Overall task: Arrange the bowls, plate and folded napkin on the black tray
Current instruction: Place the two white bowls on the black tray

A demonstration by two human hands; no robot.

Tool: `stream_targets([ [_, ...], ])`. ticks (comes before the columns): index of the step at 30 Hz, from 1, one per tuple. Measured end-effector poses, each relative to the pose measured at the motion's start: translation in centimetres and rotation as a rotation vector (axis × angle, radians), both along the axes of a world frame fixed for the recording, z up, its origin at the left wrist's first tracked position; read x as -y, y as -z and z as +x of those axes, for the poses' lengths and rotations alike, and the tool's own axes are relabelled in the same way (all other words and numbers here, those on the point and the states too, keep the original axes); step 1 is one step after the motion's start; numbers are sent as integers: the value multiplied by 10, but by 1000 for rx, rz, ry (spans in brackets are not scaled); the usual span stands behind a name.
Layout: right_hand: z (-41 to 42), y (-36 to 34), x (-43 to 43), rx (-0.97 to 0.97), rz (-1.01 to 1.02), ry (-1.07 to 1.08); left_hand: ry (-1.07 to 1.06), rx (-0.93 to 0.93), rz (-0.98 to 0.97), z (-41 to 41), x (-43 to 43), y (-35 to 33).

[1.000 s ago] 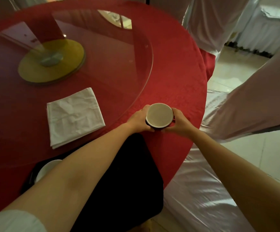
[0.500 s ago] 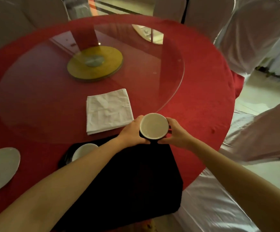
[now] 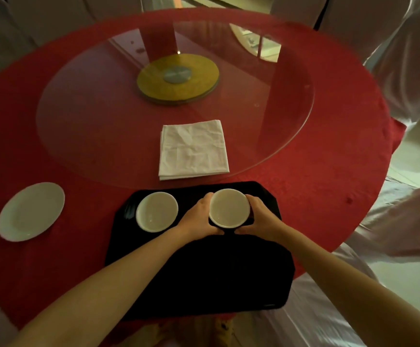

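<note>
Head view looks down on a round desk (image 3: 53, 259) under a red cloth, its far edge and both side edges cut off by the frame. A glass turntable (image 3: 103, 136) covers the middle, with a gold hub (image 3: 153, 83) beneath it; reflections on the glass blur what lies under it. A black tray (image 3: 203, 271) sits at the near edge of the desk, its near rim overhanging slightly and partly hidden by the forearms. White-covered chairs (image 3: 404, 58) ring the far and right sides, only partly in view.

A folded white napkin (image 3: 193, 149) lies on the near edge of the glass, just beyond the tray. A white plate (image 3: 31, 211) rests on the cloth near the left edge of the desk, well apart from the tray. One white bowl (image 3: 157, 211) stands in the tray's far left corner. A second bowl (image 3: 229, 207) is in the tray's far middle, clasped between both hands: the left grip (image 3: 198, 216) wraps its left side, the right grip (image 3: 260, 216) its right side, fingers curled under the rim. Whether this bowl touches the tray cannot be told. No writing is readable anywhere.
</note>
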State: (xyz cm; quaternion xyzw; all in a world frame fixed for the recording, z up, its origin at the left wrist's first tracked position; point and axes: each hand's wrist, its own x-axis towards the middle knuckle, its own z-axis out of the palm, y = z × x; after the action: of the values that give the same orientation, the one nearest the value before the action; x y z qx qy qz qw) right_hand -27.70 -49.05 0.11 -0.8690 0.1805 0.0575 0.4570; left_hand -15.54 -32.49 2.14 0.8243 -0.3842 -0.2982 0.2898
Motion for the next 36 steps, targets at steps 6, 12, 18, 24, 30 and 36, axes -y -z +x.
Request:
stream_targets([
  [6,-1,1,-5,-34,-7,-11,-24,-6,60,-6,-4,2],
  [12,3,-17,-3,-146,-101,-106,85,-52,239,-2,-5,-9],
  [18,30,-58,0,-225,-313,-242,139,154,234,38,-19,-63],
  [24,85,-104,-26,-204,-575,-384,11,350,418,81,-59,-98],
  [30,147,-131,-77,-176,-683,-488,-130,351,538,108,-122,-108],
  [36,211,-149,-138,-180,-720,-558,-234,337,564,144,-191,-118],
])
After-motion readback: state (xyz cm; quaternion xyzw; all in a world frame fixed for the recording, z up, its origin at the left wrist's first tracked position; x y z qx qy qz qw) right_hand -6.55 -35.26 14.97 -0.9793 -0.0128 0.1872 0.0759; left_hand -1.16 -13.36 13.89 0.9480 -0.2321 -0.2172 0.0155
